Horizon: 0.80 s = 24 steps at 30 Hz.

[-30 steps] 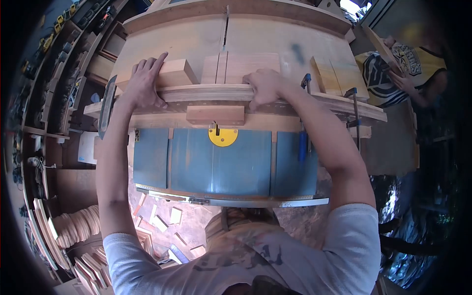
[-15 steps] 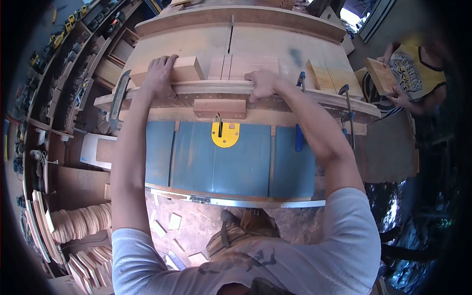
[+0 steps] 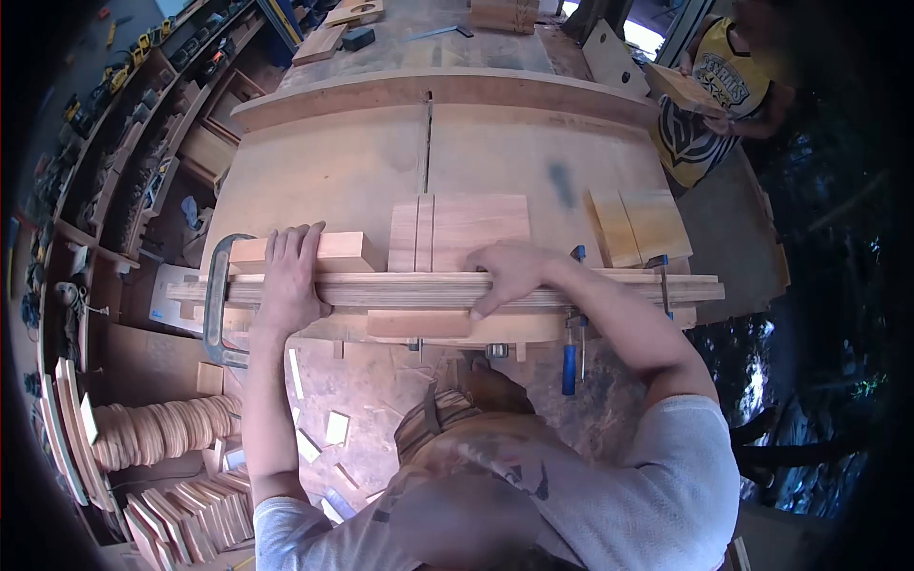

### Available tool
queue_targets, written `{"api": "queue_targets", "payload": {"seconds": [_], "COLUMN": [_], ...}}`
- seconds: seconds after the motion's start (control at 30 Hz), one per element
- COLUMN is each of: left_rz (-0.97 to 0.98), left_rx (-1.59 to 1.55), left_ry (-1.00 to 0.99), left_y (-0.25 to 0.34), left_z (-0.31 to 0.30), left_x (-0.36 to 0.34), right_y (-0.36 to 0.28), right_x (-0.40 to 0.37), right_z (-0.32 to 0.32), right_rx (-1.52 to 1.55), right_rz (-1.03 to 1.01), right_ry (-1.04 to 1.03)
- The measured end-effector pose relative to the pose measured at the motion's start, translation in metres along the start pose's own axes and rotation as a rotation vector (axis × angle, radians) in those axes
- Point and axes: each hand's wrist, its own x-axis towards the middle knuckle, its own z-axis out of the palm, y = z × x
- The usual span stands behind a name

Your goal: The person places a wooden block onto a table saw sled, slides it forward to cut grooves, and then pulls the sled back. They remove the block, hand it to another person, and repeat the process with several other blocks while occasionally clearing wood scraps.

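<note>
A wooden crosscut sled (image 3: 305, 181) lies in front of me, its layered plywood near fence (image 3: 400, 287) running across my body. My left hand (image 3: 293, 278) is closed over the fence, with its fingers on a thick wood block (image 3: 352, 249) behind it. Further right, my right hand (image 3: 514, 276) wraps over the same fence, its fingertips by a flat board (image 3: 481, 228) that lies against the fence. Under the fence's near side, between the hands, sits a small wood block (image 3: 417, 324). A C-clamp (image 3: 217, 295) grips the fence's left end.
Bar clamps, one with a blue handle (image 3: 569, 369), hang at the fence's right. Yellowish boards (image 3: 652, 228) lie behind it. A slot (image 3: 429, 147) runs toward the far fence (image 3: 352, 95). At upper right a person (image 3: 728, 76) holds a board. Offcuts (image 3: 337, 428) litter the floor.
The sled has come toward me with both hands on its fence, and now covers the blue saw table and yellow insert. The view has tilted up, showing more of the far table.
</note>
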Motion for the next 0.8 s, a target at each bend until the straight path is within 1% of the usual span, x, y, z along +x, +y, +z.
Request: {"api": "queue_targets", "payload": {"seconds": [0.03, 0.1, 0.17, 0.23, 0.27, 0.4, 0.47, 0.53, 0.57, 0.67, 0.73, 0.8], "left_rz": [-0.001, -0.009, -0.029, -0.028, -0.016, -0.045, -0.068, -0.058, -0.057, -0.061, -0.066, -0.07], "left_rx": [-0.019, -0.056, -0.076, -0.08, -0.08, -0.109, -0.112, -0.103, -0.087, -0.059, -0.059, -0.047], "left_ry": [0.005, 0.012, 0.005, -0.006, -0.005, -0.037, -0.047, -0.032, -0.04, -0.028, -0.04, -0.041], "left_y": [0.001, -0.002, -0.003, -0.005, -0.007, 0.0, 0.001, 0.0, 0.0, 0.0, 0.002, 0.006], "left_z": [-0.001, -0.002, -0.004, -0.001, 0.001, -0.003, -0.002, 0.001, 0.001, 0.0, -0.002, -0.002], "left_x": [-0.005, -0.009, -0.015, -0.011, -0.008, -0.011, -0.011, -0.013, -0.015, -0.011, -0.01, -0.01], "right_y": [0.014, 0.039, 0.056, 0.093, 0.088, 0.086, 0.042, 0.005, -0.003, 0.001, 0.014, 0.033], "right_x": [0.009, 0.03, 0.038, 0.059, 0.057, 0.031, 0.004, -0.012, -0.017, -0.031, -0.059, -0.089], "right_z": [-0.012, -0.042, -0.049, -0.049, -0.051, -0.068, -0.086, -0.087, -0.084, -0.091, -0.117, -0.162], "right_rx": [0.25, 0.069, -0.41, -0.055, -0.1, -0.168, -0.138, -0.263, -0.323, -0.336, -0.296, -0.429], "right_rz": [0.081, 0.363, 0.495, 0.504, 0.497, 0.335, 0.249, 0.184, 0.15, 0.078, 0.021, 0.055], "right_ry": [-0.044, 0.315, 0.33, 0.09, 0.091, 0.342, 0.372, 0.225, 0.153, 0.285, 0.514, 0.58]}}
